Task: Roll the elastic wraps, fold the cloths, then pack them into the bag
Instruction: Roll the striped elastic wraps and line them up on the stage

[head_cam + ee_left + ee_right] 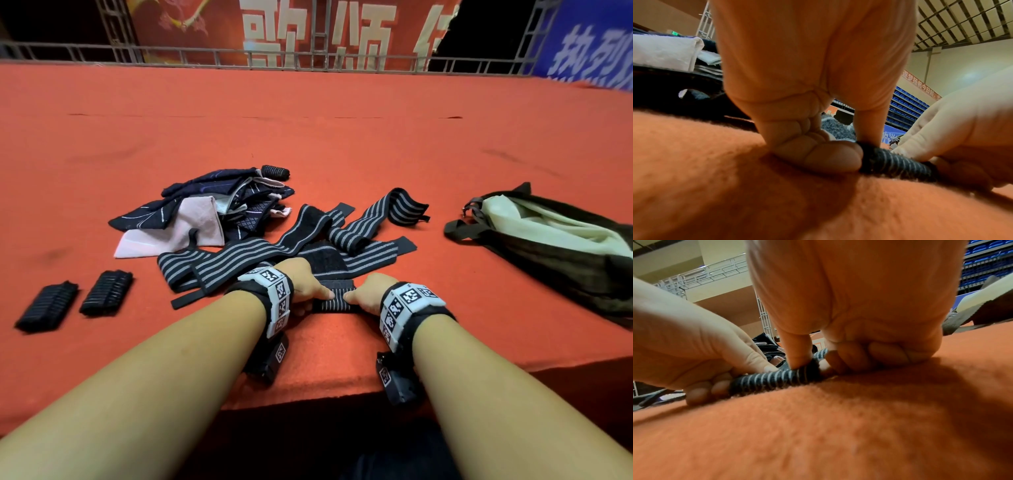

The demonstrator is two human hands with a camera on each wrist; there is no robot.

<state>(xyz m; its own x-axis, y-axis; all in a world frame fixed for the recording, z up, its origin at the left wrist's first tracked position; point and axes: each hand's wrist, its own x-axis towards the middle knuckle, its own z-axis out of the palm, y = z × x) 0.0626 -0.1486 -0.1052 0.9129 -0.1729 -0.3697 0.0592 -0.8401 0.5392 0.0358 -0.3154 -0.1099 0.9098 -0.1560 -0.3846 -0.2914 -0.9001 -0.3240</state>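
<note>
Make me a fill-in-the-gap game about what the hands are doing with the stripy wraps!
Both hands are rolling a striped elastic wrap on the ____ carpet.
Left of the left hand lie ____ finished rolls side by side.
The bag lies on the person's ____ side.
The cloths are still ____ the bag.

Missing words: red; two; right; outside

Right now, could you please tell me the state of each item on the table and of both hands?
Striped wrap: partly rolled at its near end.
Left hand: pinches the roll's left end.
Right hand: pinches its right end.
Two rolled wraps: finished, lying side by side.
Third rolled wrap: finished, behind the cloths.
Cloths: unfolded heap.
Bag: lying open.
</note>
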